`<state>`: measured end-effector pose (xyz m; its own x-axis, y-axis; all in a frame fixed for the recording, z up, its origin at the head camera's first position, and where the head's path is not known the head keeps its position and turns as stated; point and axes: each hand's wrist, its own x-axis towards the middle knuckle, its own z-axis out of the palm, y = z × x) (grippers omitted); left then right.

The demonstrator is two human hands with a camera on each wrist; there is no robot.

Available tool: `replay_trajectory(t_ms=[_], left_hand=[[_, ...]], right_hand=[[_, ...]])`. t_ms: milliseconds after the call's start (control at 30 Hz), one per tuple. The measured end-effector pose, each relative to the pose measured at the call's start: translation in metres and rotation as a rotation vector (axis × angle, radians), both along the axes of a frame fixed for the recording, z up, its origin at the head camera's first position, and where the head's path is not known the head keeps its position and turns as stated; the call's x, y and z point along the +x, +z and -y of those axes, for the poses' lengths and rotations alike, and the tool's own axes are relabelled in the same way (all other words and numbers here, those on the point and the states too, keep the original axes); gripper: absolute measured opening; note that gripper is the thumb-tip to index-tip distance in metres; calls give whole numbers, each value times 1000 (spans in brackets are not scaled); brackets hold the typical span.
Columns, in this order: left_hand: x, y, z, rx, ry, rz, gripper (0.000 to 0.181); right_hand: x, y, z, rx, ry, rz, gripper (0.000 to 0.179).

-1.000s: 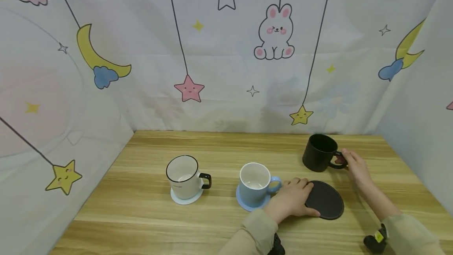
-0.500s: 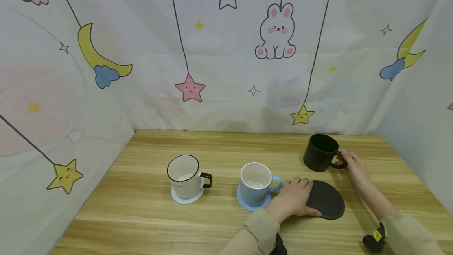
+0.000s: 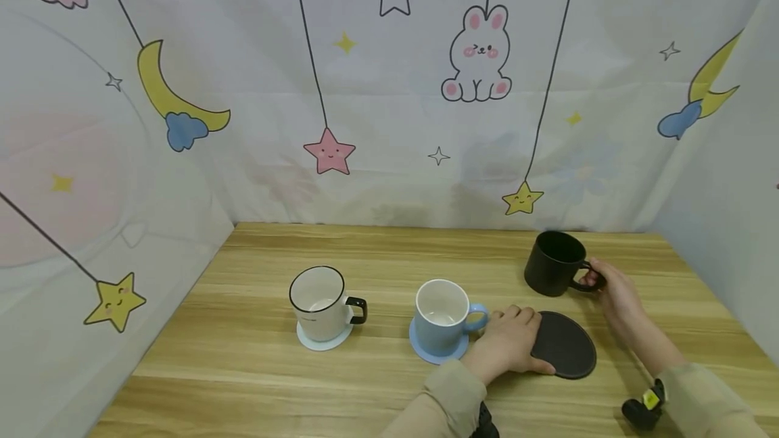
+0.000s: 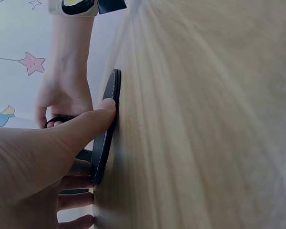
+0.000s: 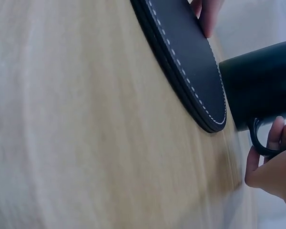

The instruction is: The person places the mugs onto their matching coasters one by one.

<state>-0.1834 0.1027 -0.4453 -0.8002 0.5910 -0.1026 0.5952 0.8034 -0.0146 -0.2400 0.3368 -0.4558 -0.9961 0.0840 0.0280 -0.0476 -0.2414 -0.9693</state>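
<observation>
A black mug [image 3: 554, 265] stands on the table at the back right, and my right hand [image 3: 617, 293] holds its handle with curled fingers. In the right wrist view, those fingers [image 5: 275, 135] reach through the handle's loop. Just in front of the mug lies a round black coaster [image 3: 566, 350] with pale stitching along its rim. My left hand [image 3: 508, 343] grips the coaster's left side, thumb at the near edge and fingers at the far edge. In the left wrist view, the thumb [image 4: 102, 112] presses on the coaster's rim. The mug is mostly hidden there.
A blue mug [image 3: 439, 330] with a white inside stands on a blue coaster [image 3: 420, 350], its handle close to my left hand. Further left, a white mug [image 3: 316, 306] with a black rim sits on a pale coaster [image 3: 324, 342]. A printed curtain [image 3: 389, 100] borders the wooden table [image 3: 274, 384].
</observation>
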Motion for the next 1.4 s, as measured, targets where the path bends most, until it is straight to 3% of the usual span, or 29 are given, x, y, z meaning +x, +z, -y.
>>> replay_trajectory(t_ms=[500,1400], left_hand=[[2,1,-1,-19,-2,-3,89],[2,-1,-2,-41,25,10,88]], right_hand=[[4,-4,2,-176,29,-43,42],[20,-7,1,-323,50,-120,46]])
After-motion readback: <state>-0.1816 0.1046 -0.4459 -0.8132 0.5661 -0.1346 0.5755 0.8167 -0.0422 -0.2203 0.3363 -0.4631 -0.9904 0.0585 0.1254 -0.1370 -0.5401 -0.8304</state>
